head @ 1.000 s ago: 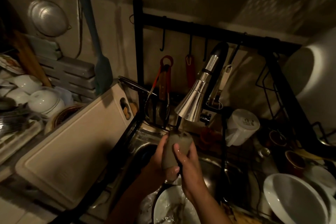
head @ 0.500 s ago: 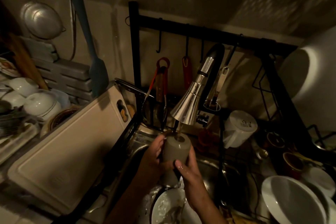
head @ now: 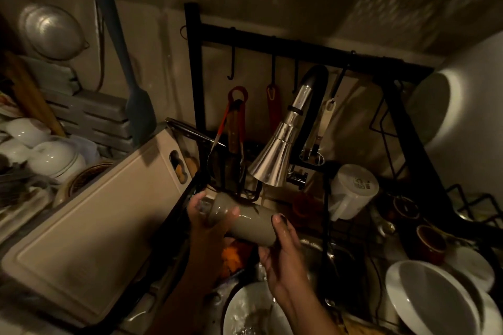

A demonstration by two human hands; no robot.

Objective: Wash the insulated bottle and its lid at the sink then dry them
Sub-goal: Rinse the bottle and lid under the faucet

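Head view: wet grey bottle [head: 245,221] lies sideways, gripped by left hand [head: 208,219] and right hand [head: 284,247].

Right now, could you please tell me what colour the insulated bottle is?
The insulated bottle is grey-beige; head view.

Sink [head: 337,255] with wet plate [head: 250,310]

The location was a dimly lit domestic kitchen. A stainless faucet [head: 275,160] stood over a sink [head: 315,250] holding a wet plate [head: 245,313], and a black over-sink rack [head: 313,49] carried hooks with hanging utensils. A beige cutting board [head: 95,226], stacked white bowls [head: 430,302], a teal spatula [head: 138,114] and a hanging metal strainer [head: 51,32] surrounded the sink.
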